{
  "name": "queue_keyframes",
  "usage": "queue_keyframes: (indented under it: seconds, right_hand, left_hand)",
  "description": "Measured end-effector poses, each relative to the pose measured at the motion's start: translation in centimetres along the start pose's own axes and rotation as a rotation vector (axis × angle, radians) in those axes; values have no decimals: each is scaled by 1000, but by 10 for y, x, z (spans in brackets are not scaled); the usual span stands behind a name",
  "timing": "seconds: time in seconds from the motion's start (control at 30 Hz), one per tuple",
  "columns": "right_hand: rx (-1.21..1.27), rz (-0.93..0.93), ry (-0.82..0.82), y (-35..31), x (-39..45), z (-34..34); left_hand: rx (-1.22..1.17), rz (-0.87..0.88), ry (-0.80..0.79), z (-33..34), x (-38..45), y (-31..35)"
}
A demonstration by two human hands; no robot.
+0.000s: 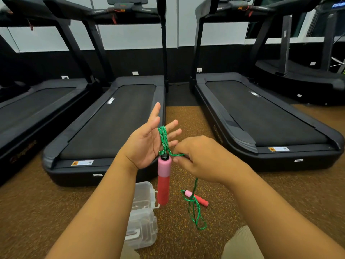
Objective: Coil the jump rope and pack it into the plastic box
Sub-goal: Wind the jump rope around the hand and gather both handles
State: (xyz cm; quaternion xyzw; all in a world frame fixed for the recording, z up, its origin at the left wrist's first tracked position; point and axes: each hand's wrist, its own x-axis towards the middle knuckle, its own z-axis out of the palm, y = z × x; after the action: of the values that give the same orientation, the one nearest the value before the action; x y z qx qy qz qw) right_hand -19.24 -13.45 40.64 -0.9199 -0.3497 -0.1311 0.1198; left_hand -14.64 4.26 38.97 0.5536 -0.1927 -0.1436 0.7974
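Observation:
My left hand is held up, palm facing right, fingers straight. Green jump rope is looped over its fingers. One pink-and-red handle hangs straight down below that hand. My right hand pinches the green rope just right of the handle's black cap. From it the rope drops to the floor, where a loose tangle lies by the second handle. The clear plastic box lies open on the floor below my left forearm.
Black treadmills stand side by side ahead on brown speckled rubber floor. A strip of floor runs between the two nearest ones. My knee in beige fabric shows at the bottom right.

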Motion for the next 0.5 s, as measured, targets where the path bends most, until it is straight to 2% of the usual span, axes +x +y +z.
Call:
queue_keyframes:
  seconds: [0.2, 0.5]
  right_hand:
    - [59, -7, 48, -6, -2, -24]
    - [117, 34, 152, 11, 17, -24]
  left_hand:
    - [8, 0, 65, -5, 1, -2]
    - [65, -25, 24, 3, -1, -6]
